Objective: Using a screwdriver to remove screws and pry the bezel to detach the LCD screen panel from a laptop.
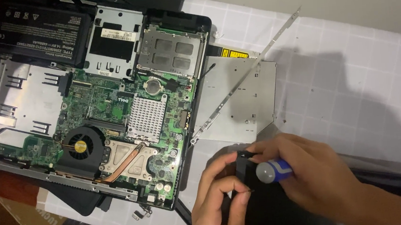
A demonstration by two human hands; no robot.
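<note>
Both hands work at the lower edge of the view, closest to the camera. Left hand [223, 198] pinches a small black part [242, 170] between thumb and forefinger, its fingers [223, 169] closed tightly around the piece, apparently to steady it. Right hand [308, 168] is wrapped around a screwdriver with a blue and grey handle [273, 171], the fingers curled shut on the grip and the tool aimed toward the black part; the tip itself is hidden behind the fingers, so contact cannot be confirmed. The part is held just above the white gridded cloth [347, 60] that covers the counter, near the lower right corner of the opened laptop.

Opened laptop base [92, 106] lies to the left with its green circuit board exposed: a round fan [80, 146] at the lower left, a copper heat pipe [126, 162] running from it, and a finned silver heatsink [146, 116] at the centre. A black battery pack [39, 32] sits at the upper left. A flat silver optical drive [241, 95] rests just beside the laptop's right edge, apart from the chassis, and a long thin metal strip [249, 71] lies diagonally across it. Small loose metal pieces [142, 214] lie on the cloth below the chassis.
</note>
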